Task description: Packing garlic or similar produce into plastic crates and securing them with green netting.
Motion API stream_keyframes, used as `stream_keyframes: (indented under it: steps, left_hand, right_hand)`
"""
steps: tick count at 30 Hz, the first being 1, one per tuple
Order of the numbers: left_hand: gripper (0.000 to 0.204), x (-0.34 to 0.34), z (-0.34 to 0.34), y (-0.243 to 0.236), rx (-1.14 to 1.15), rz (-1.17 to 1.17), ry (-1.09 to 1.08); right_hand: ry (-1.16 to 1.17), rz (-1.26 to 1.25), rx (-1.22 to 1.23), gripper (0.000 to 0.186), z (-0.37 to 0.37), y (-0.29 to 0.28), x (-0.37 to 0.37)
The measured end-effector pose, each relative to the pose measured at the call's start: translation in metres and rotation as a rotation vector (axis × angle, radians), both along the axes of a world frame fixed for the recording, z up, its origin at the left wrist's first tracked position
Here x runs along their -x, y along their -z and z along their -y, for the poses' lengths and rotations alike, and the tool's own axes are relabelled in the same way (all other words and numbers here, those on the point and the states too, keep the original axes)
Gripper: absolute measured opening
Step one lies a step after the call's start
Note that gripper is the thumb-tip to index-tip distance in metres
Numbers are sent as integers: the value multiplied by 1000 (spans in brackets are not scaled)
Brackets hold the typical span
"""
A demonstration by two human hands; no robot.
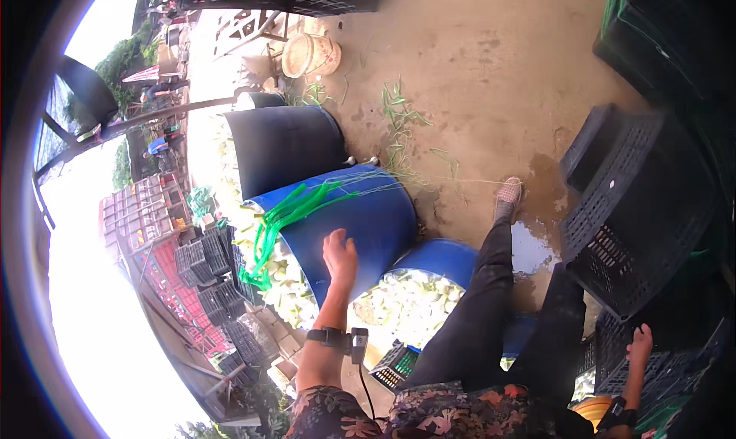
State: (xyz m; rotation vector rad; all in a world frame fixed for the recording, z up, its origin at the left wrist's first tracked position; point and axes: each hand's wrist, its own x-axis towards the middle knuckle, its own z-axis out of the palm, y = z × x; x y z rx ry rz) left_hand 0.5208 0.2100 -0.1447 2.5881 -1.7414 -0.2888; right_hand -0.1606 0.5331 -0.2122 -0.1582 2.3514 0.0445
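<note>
My left hand is in front of a large blue barrel, thumb apart from the loosely bent fingers, with nothing visible in it. Whether it touches the barrel I cannot tell. Bright green netting drapes over the barrel's side and rim, and thin pale strings trail from it toward my shoe. Pale white-green vegetable pieces fill the barrel. Far to the right, my right hand hangs beside stacked black plastic crates, fingers apart and nothing seen in them.
A dark barrel and a smaller blue barrel flank the large one. Green scraps litter the wet brown floor, with a puddle by my legs. A pale bucket stands farther off. More crates are at left.
</note>
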Motion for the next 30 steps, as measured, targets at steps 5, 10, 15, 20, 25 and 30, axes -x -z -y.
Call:
stream_keyframes:
  steps: [5,10,15,20,25,30]
  left_hand:
    - [29,-161,24,-60,17,401,-91]
    - [30,-226,24,-62,-169,469,-373]
    - [12,-216,16,-82,105,415,-197]
    - [17,-191,-55,-114,105,478,-75]
    - [23,-88,-59,-143,-37,138,279]
    - [30,-16,-54,-173,44,-350,264]
  right_hand:
    - [-425,-11,43,23,-46,-8,-19]
    - [-428,255,52,27,105,-73,-154]
    - [-806,404,434,22,238,-91,-246]
    - [-1114,568,695,29,352,-99,-363]
    - [-1348,875,1180,41,397,-134,-497]
    - [-1727,1248,882,40,349,-139,-536]
